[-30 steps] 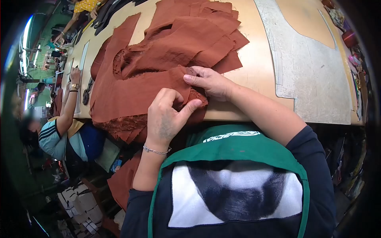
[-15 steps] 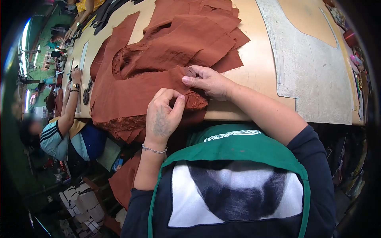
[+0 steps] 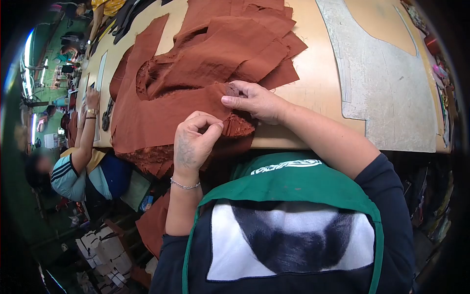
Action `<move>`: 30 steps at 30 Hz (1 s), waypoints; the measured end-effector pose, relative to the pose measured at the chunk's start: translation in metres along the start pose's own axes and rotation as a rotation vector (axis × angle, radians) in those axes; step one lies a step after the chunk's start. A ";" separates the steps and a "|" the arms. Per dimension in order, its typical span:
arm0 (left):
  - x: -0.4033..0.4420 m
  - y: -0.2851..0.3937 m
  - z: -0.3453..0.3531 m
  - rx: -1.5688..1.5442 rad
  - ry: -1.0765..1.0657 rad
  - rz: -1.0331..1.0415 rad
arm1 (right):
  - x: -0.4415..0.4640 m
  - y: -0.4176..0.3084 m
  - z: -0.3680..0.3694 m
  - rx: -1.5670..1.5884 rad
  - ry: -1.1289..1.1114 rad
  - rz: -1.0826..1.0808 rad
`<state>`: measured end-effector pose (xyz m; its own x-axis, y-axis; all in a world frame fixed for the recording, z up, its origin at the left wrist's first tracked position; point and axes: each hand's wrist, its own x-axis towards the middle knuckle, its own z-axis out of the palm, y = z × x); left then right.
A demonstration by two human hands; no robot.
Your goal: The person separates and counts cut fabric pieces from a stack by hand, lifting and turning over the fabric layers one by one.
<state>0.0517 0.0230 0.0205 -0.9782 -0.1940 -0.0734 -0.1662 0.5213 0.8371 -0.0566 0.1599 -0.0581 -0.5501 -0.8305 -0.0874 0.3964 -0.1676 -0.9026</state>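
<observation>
A thick stack of rust-brown cut fabric lies along the near edge of the table, its layers fraying at the edges. My right hand grips the stack's right end, thumb on top and fingers curled around the edge. Just left of it, my left hand has thumb and forefinger pinched together beside the frayed corner. What sits between those fingertips is too small to make out. More brown pieces are heaped behind the stack, overlapping one another.
A large grey pattern sheet covers the table's right side. Scissors lie left of the fabric. Another person works at the table's left, with hands on a pale strip. Dark fabric is at the far left.
My left hand has shifted slightly left and its fingertips are pressed closer together. My right hand keeps its grip, almost unmoved. The other person's hand has moved a little.
</observation>
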 end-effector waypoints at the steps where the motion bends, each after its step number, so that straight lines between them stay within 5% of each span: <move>1: 0.000 0.000 0.000 -0.035 0.001 -0.027 | -0.001 0.000 0.001 0.018 -0.007 -0.011; 6: 0.000 -0.006 -0.001 -0.114 0.006 -0.051 | -0.003 -0.003 0.005 -0.327 0.040 -0.054; 20: 0.001 -0.013 0.000 -0.303 0.130 -0.065 | -0.006 0.000 0.002 -0.432 0.015 -0.171; 24: -0.010 -0.008 0.002 -0.252 0.017 -0.032 | -0.007 -0.004 0.002 -0.372 0.032 -0.135; 30: -0.010 -0.005 0.005 0.270 0.020 0.256 | -0.005 -0.003 0.003 -0.382 0.050 -0.096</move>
<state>0.0613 0.0262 0.0143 -0.9902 -0.0436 0.1326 0.0543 0.7553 0.6532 -0.0526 0.1633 -0.0532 -0.6103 -0.7921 -0.0074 0.0450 -0.0254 -0.9987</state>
